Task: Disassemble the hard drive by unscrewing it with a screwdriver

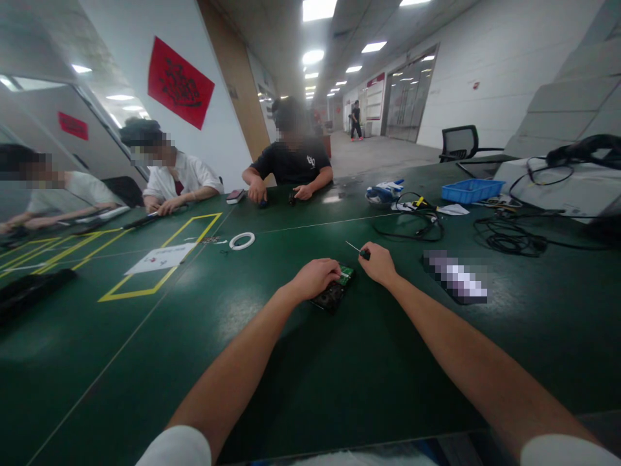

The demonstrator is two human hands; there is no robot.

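Note:
A hard drive [330, 296] with a green circuit board lies on the green tabletop in front of me. My left hand [317, 278] reaches over its left side, fingers curled together on the board; the fingertips are partly hidden. In my right hand [377, 262], just right of the drive, is a screwdriver [354, 247] with a dark handle. Its thin metal shaft points up and left, apart from the drive. A phone [456, 278] with a lit, blurred screen lies to the right of my right hand.
A white ring-shaped roll [242, 241] and a paper sheet [160, 258] inside yellow tape lie left. Black cables [514, 234], a blue tray [472, 190] and blue-white gloves [384, 192] are at the back right. Several people sit across the table, one in a black shirt [295, 162].

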